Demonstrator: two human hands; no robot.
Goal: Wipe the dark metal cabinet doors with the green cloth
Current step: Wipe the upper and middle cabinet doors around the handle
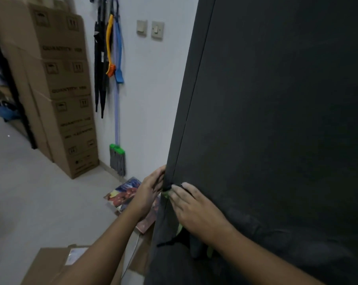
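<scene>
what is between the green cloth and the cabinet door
Nothing visible. The right hand presses the green cloth straight onto the cabinet door near its left edge; the left hand touches the cabinet's side, off the door face.

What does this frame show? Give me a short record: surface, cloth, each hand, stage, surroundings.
surface: dark metal cabinet, door seam running down near its left edge
cloth: green cloth, mostly hidden under the right hand, against the door front
left hand: fingers straight, touching the cabinet's left edge
right hand: flat on the cloth, pressing it low on the door
stage: cloth in contact near the left edge
surroundings: stacked cardboard boxes, mop against the white wall, colourful printed sheets on the floor
</scene>
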